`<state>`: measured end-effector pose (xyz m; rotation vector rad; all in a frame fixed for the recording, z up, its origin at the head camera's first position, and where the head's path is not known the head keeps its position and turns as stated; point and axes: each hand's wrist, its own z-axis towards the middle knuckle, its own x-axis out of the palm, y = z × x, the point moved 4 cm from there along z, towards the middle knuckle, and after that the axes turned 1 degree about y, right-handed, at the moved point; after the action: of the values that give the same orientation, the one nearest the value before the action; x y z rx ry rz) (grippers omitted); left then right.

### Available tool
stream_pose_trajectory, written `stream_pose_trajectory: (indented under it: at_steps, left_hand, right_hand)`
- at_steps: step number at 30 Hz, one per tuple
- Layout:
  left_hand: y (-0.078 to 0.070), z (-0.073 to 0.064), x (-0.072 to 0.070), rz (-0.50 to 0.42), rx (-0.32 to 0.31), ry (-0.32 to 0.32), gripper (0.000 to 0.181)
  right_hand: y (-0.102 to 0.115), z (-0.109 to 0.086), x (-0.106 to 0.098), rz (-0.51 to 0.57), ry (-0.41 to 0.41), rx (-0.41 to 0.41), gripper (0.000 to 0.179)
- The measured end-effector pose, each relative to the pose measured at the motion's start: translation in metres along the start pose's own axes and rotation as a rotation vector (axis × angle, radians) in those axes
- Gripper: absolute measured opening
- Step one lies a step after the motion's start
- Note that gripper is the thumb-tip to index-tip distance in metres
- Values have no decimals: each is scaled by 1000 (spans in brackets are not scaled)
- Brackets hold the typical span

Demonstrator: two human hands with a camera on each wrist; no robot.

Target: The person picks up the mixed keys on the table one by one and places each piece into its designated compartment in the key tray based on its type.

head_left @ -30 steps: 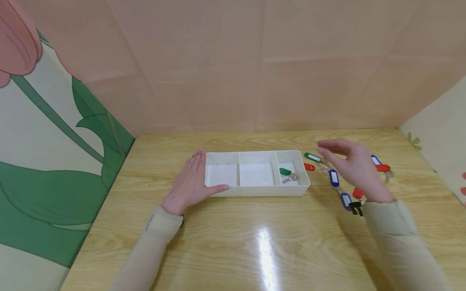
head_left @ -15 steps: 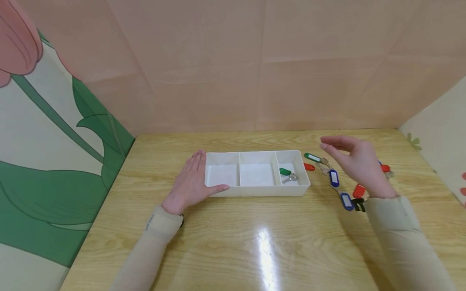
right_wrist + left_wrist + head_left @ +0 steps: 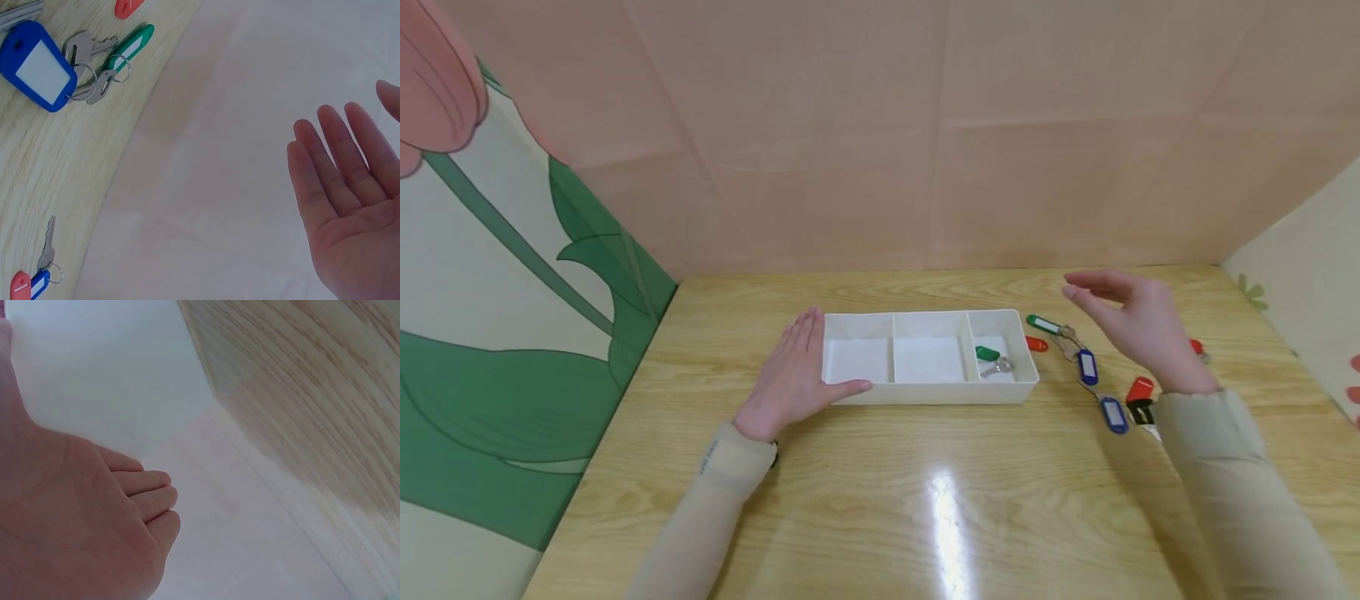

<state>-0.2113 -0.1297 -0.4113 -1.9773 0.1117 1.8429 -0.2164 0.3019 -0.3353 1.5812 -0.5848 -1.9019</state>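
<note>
My left hand (image 3: 788,377) lies against the left end of a white three-compartment tray (image 3: 936,395), fingers straight along the end wall and thumb over the front rim. A key with a green tag (image 3: 987,353) lies in the tray's right compartment. My right hand (image 3: 1138,329) hovers in the air above the keys right of the tray, palm visible in the right wrist view and nothing in it. Below it are a green-tagged key (image 3: 1043,325), a blue tag (image 3: 1087,367), another blue tag (image 3: 1114,415) and a red tag (image 3: 1141,389).
A red tag (image 3: 1037,344) lies close to the tray's right wall. Another red tag (image 3: 1197,346) shows partly behind my right wrist. In the right wrist view, a blue-tagged key (image 3: 41,282) lies beside it. A pinkish wall (image 3: 880,167) closes off the table's back edge.
My right hand has risen slightly and drawn back to the right, uncovering more of the red tag and the black-headed key below. The left hand and tray have stayed still.
</note>
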Motion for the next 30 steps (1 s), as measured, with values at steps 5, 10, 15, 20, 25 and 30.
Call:
stream_pose_trajectory:
  at_steps: [5,10,15,20,25,30]
  left_hand:
    - [0,0,-1,4,4,2,132]
    - [1,1,0,9,2,1,133]
    - [0,0,0,-1,3,-4,134]
    - [1,1,1,-13,10,-13,133]
    - [0,1,1,-16,12,-13,133]
    - [-1,0,0,-22,11,-8,133]
  right_hand:
    - [-2,4,0,-28,-18,-24,54]
    - [-7,8,0,-39,-16,-36,53]
    - [-14,14,1,-41,4,-35,53]
    - [-21,22,5,-38,35,-13,60]
    - [-30,27,10,-19,53,16,64]
    - [-42,33,16,-19,68,38,67]
